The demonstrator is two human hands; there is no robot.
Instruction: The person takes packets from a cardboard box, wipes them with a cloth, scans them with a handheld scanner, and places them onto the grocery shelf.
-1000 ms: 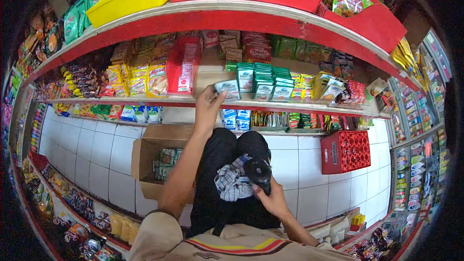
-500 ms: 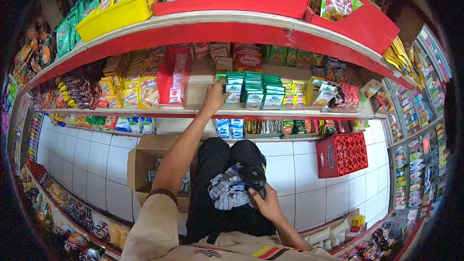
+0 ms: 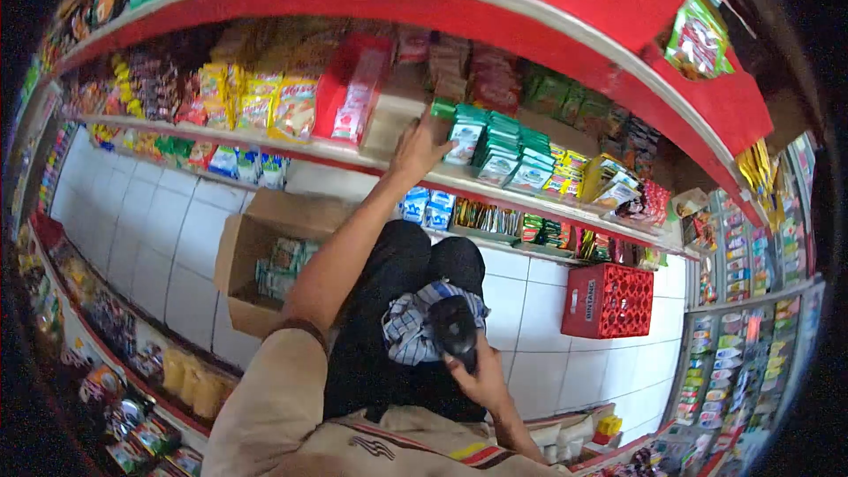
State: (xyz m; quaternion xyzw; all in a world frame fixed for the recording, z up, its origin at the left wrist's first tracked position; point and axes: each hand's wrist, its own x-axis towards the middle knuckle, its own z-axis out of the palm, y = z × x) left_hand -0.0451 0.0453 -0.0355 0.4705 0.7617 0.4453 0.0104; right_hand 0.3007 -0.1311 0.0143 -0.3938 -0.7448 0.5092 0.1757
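Observation:
My left hand reaches onto the middle shelf, at the left side of a row of green-and-white sachets. Its fingers are somewhat blurred but look apart, with the tips close to the leftmost stack. A small green packet lies just beyond them. Over my lap, my right hand is closed around a black rounded handheld object, whose exact kind I cannot make out. A blue-and-white checked cloth lies crumpled on my lap, partly behind that object.
An open cardboard box with more green-and-white sachets stands on the tiled floor to my left. A red crate stands to the right. The red-edged upper shelf overhangs the middle one. Yellow seasoning packs fill its left part.
The view has tilted and shifted, showing more of the box. My left hand has drawn slightly back from the sachet stack. The black object has turned in my right hand.

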